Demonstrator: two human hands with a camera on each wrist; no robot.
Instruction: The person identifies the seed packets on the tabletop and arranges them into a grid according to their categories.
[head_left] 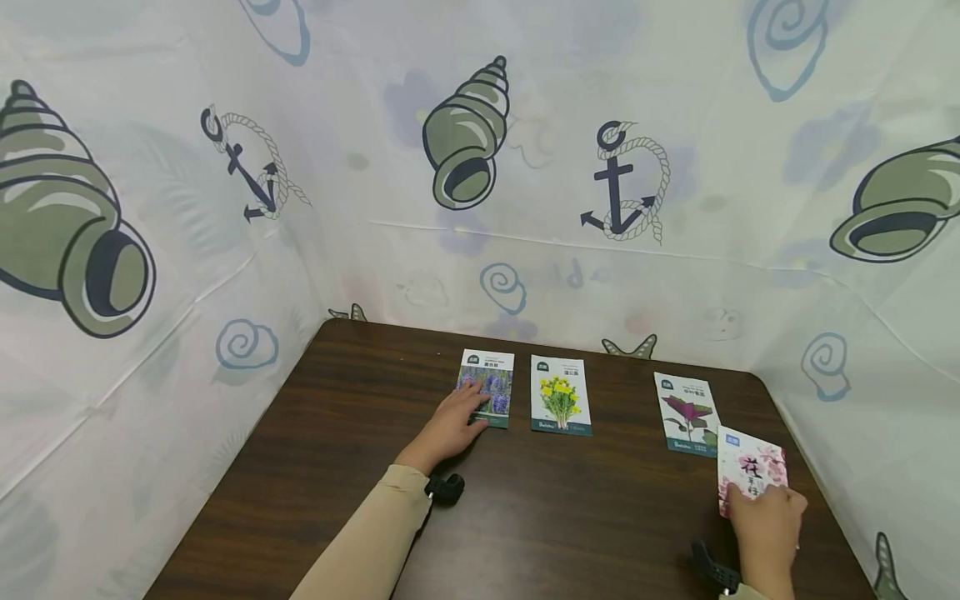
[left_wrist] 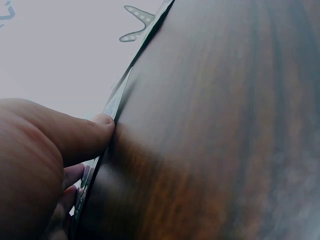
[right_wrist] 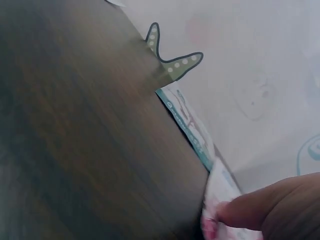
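Observation:
My left hand rests on a seed packet with purple flower spikes, covering its lower left part. In the left wrist view the thumb lies at the packet's near edge, with the other fingers over its face. My right hand grips a pink blossom packet by its lower end, thumb on the printed face. That packet overlaps the lower right corner of a packet with a dark red plant. Between the hands lies a packet with yellow flowers, flat on the table.
The dark wood table stands against a pale cloth backdrop printed with shells and anchors. The cloth rises along the back and both sides. Black straps with small devices sit on the left wrist and right wrist.

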